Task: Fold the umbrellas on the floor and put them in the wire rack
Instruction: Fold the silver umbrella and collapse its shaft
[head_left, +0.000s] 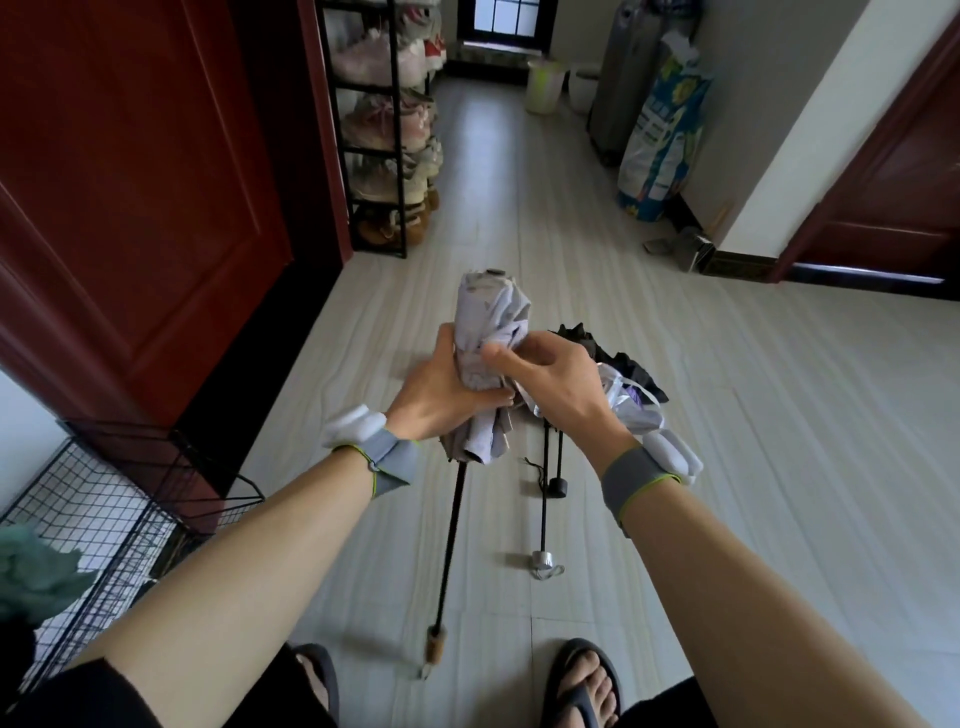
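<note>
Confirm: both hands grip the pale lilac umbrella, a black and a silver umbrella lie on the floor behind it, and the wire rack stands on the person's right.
No: the head view shows the wire rack on the person's left. Otherwise yes: left hand and right hand grip the pale lilac umbrella; the black umbrella and silver umbrella lie behind it.

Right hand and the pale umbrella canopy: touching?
Touching. The head view shows the right hand pinching the folded fabric of the pale umbrella, thumb on the cloth; the left hand grips it too.
</note>
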